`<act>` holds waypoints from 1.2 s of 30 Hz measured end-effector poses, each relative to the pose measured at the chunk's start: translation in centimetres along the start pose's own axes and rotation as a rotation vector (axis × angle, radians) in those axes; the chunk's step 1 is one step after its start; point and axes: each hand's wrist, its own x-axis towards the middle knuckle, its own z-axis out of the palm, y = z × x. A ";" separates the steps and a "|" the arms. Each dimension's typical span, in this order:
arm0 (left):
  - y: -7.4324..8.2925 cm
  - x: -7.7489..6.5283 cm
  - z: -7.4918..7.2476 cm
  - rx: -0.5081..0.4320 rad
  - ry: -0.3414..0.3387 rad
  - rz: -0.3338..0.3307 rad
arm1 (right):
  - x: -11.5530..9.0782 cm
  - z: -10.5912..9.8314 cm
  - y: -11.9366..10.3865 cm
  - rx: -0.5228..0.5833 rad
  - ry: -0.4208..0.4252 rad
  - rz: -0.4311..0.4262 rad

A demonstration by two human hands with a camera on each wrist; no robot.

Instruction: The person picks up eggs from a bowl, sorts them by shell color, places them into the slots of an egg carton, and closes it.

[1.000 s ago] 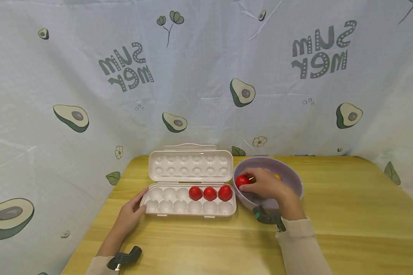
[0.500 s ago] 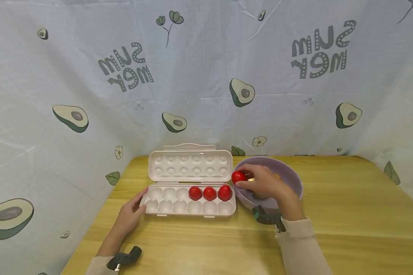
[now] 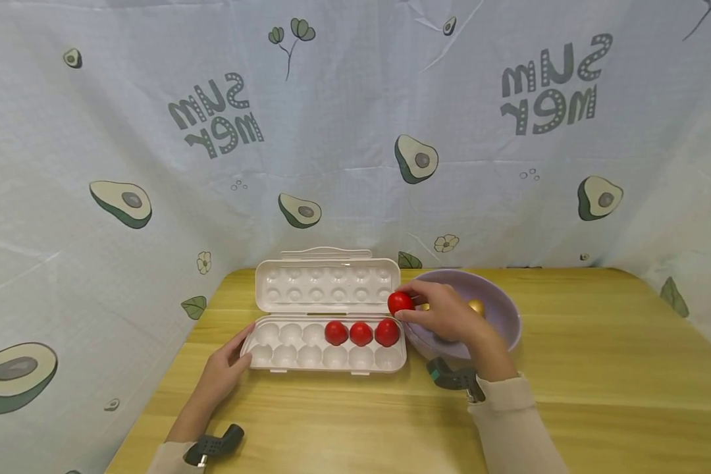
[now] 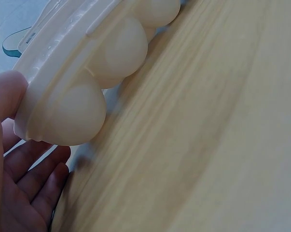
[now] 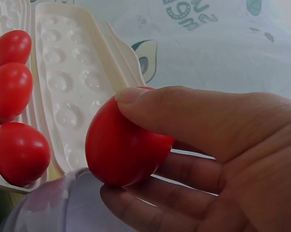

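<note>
My right hand (image 3: 447, 313) pinches a glossy red egg (image 5: 121, 145) between thumb and fingers, over the left rim of the purple bowl (image 3: 506, 309). To its left lies an open white egg box (image 3: 326, 365). Three red eggs, one being the rightmost egg (image 3: 387, 333), sit in the right half of its back row; the other cups hold nothing. With thumb and fingers at its left end, my left hand (image 3: 222, 372) holds the egg box. In the left wrist view the thumb (image 4: 10, 92) presses the rim of the box and several fingers lie below.
A golden egg (image 3: 476, 307) shows inside the bowl, partly behind the right hand. The lid (image 3: 328, 283) of the box leans back, open. A printed curtain (image 3: 355, 131) hangs behind the wooden table (image 3: 343, 421).
The right hand has lifted the red egg out of the bowl and carried it left, toward the right end of the egg box. My left hand has stayed in place.
</note>
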 end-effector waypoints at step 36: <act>0.2 -0.1 -0.2 0.009 -0.003 -0.003 | 1.7 3.3 -3.2 0.302 0.156 -0.106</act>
